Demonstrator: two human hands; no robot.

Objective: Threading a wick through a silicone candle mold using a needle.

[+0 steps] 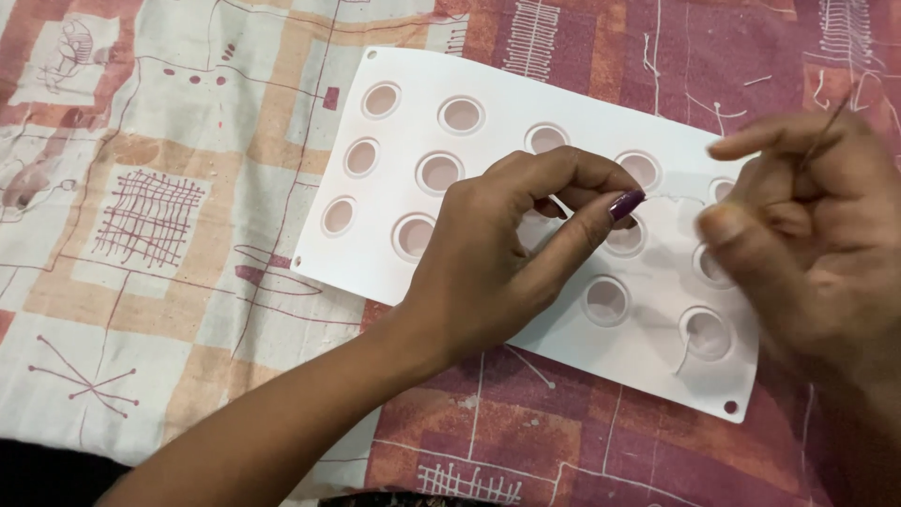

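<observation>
Your left hand [507, 253] pinches a thin white thread [657, 198] above the white round-cavity mould [413, 272]. Your right hand [807, 235], blurred, grips a thin needle [826, 131] over the patterned pink-and-cream cloth [150, 216].

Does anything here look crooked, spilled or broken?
Only small things. The white mould sheet lies skewed on the patterned cloth. A thin white thread trails out of one round hole near the right hand. No spill or damage shows.

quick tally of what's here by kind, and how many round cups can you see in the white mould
white mould tray: 1
round cups that show in it: 14, others may be hidden under the hands
thin white thread: 1
patterned cloth: 1
hands, left hand and right hand: 2
Total, cups aside: 5
</observation>
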